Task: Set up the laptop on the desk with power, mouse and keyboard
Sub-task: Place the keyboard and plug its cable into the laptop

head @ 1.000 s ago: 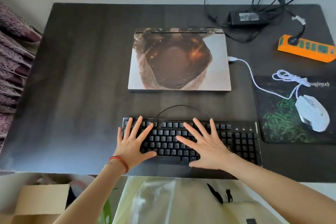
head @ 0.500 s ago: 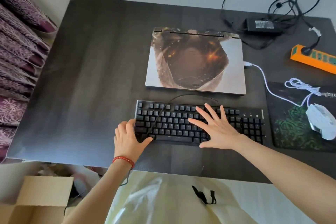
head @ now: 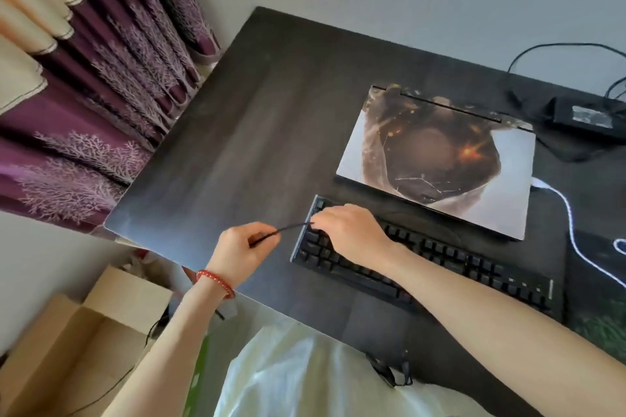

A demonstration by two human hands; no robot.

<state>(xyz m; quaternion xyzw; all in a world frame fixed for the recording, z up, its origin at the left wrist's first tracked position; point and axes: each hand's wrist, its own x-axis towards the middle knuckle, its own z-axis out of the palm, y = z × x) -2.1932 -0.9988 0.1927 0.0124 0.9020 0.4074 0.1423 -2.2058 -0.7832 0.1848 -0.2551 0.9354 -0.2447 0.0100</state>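
Observation:
The closed laptop (head: 437,159) with a brown picture on its lid lies on the dark desk (head: 254,145). In front of it sits the black keyboard (head: 450,264). My left hand (head: 244,247) grips the thin black keyboard cable (head: 292,226) just left of the keyboard. My right hand (head: 349,232) hovers over the keyboard's left end, and its fingertips pinch the same cable, which runs taut between both hands. The black power adapter (head: 589,118) lies at the far right behind the laptop. A white mouse cable (head: 570,217) is plugged into the laptop's right side; the mouse is out of view.
A dark mouse pad (head: 596,257) shows at the right edge. Purple patterned curtains (head: 101,112) hang beside the desk's left side. An open cardboard box (head: 84,332) stands on the floor below the desk's near left corner.
Both hands left the keys. My left hand took hold of the keyboard cable and drew it out to the left; my right hand moved to the keyboard's left end. The view swung left.

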